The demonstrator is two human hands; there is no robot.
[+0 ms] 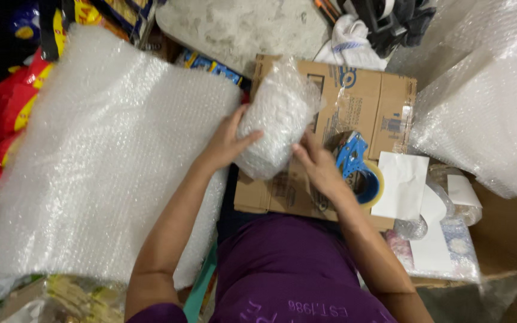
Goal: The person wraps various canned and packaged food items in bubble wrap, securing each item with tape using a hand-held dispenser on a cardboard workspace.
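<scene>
Looking down from the head camera, we see both hands working a bubble-wrapped bundle [275, 119] that lies on a flattened cardboard box [360, 101] directly in front of the person's body. Our left hand [227, 142] presses flat against the bundle's left side, fingers spread and thumb reaching over the wrap. Our right hand [317, 162] meets the bundle's lower right edge, fingertips touching the wrap; we cannot tell whether those fingers pinch the film or only rest on it. The hands stand apart, one on each side of the bundle.

Just beside the right hand, on the same cardboard, sits a blue tape dispenser [354, 161] carrying a roll of tape. Right of the dispenser lies a white paper sheet [403, 182], partly covering more wrapped items. A large sheet of bubble wrap [97, 155] spreads across the left of the view, touching the left forearm. A second mass of bubble wrap [492, 113] fills the upper right corner. Red and yellow packaging [7, 113] shows at the far left edge.
</scene>
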